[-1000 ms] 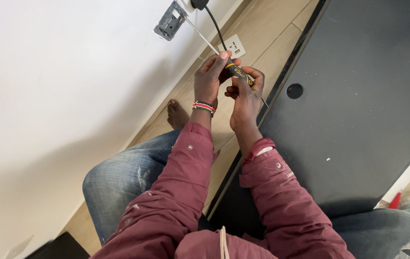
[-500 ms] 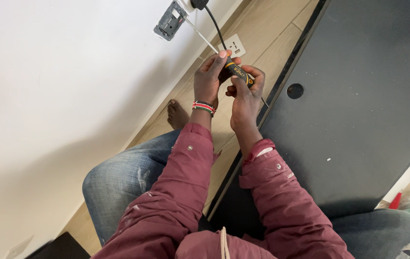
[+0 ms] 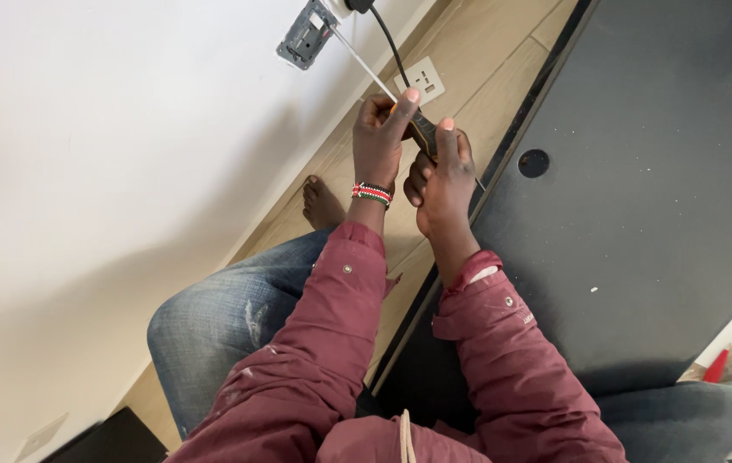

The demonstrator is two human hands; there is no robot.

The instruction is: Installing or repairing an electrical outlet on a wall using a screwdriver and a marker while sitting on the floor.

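Your left hand (image 3: 381, 137) and right hand (image 3: 440, 180) are both closed around the dark handle of the screwdriver (image 3: 422, 131), the left nearer the wall socket (image 3: 305, 36); its thin shaft runs up and left from your grip, its long axis aimed straight at that socket, where the tip meets the open grey box. A white cover plate (image 3: 422, 81) lies on the floor just below the socket; a black cable (image 3: 389, 41) drops from beside the socket towards your hands.

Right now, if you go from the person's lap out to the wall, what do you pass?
Maroon sleeves → beaded bracelet → left hand and right hand gripping the screwdriver → white socket cover on the floor → open grey wall socket box.
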